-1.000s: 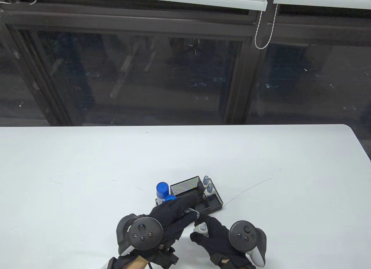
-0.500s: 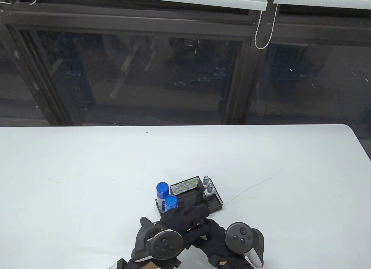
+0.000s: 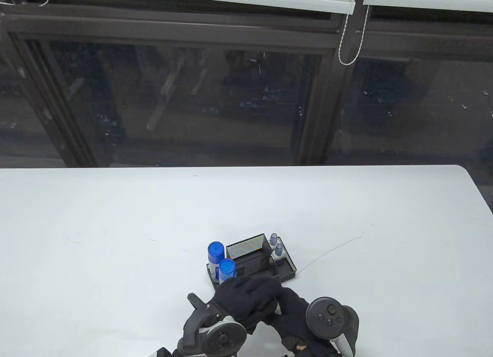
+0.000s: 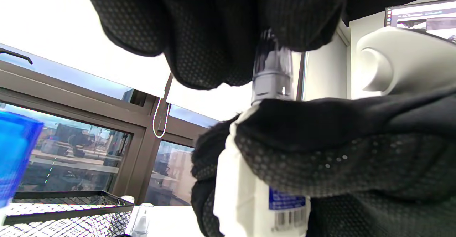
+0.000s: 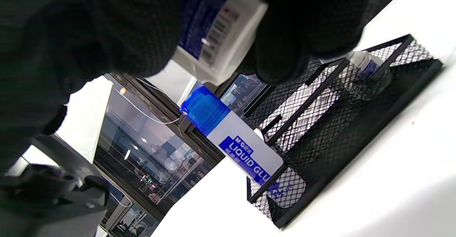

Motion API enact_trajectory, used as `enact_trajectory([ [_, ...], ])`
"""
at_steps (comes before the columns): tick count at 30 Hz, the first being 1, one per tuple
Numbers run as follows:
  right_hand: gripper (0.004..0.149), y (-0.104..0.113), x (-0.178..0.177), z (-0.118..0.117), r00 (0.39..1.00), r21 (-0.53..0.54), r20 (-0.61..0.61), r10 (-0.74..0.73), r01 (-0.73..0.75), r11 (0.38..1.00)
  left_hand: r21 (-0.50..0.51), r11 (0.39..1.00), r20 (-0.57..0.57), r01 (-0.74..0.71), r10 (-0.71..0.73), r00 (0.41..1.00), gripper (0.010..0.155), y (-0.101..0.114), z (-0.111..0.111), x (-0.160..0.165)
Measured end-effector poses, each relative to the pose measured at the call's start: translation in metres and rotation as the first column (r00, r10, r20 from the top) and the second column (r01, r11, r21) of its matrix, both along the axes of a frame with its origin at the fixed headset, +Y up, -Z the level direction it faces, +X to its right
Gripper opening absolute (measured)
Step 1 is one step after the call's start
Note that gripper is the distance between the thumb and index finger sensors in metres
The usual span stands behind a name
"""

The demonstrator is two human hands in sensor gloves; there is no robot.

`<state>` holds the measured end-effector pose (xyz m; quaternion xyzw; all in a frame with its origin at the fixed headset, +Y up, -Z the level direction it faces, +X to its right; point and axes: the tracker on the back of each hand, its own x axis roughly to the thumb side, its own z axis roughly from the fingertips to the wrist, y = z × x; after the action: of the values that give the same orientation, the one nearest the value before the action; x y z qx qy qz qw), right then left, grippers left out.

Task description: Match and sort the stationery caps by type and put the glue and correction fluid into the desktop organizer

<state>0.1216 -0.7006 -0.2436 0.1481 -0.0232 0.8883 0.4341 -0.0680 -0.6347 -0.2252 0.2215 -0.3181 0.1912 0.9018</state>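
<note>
Left hand (image 3: 246, 297) caps bottle (image 4: 249, 190) in right hand (image 3: 294, 314).

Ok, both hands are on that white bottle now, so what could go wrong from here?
1. The left hand pinches the clear cap over the correction fluid bottle, which the right hand holds; a skewed cap may not seat.
2. The mesh organizer sits close ahead; a slip might knock its liquid glue bottles.

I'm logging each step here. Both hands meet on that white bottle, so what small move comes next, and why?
Probably seat the clear cap fully: the left hand pinches it atop the white bottle, which the right hand grips, near the mesh organizer.
</note>
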Motion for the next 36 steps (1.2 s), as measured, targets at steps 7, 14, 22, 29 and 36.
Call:
enact_trajectory([
  [7, 0.056, 0.002, 0.003, 0.0, 1.0, 0.022, -0.016, 0.0, 0.0, 1.0, -0.003, 1.0, 0.007, 0.0, 0.0, 1.0, 0.044, -0.003, 0.003, 0.006],
  [14, 0.06, 0.004, 0.0, 0.002, 0.996, 0.058, -0.067, 0.051, -0.047, 0.997, -0.028, 1.0, -0.009, 0.001, -0.002, 1.0, 0.047, -0.001, 0.005, 0.005],
  [22, 0.058, 0.001, -0.003, 0.001, 0.996, 0.053, -0.061, 0.058, -0.054, 0.997, -0.036, 0.999, -0.04, -0.02, 0.019, 0.999, 0.049, 0.0, 0.003, -0.002],
  [29, 0.056, -0.003, 0.017, -0.009, 0.999, -0.015, -0.011, -0.051, 0.051, 0.999, 0.029, 0.999, -0.236, 0.043, -0.035, 0.971, 0.059, 0.021, -0.011, -0.046],
  [36, 0.055, -0.007, 0.028, -0.015, 0.994, -0.054, 0.034, -0.103, 0.104, 0.993, -0.112, 0.989, -0.456, 0.094, -0.135, 0.879, 0.062, 0.001, -0.036, -0.112],
])
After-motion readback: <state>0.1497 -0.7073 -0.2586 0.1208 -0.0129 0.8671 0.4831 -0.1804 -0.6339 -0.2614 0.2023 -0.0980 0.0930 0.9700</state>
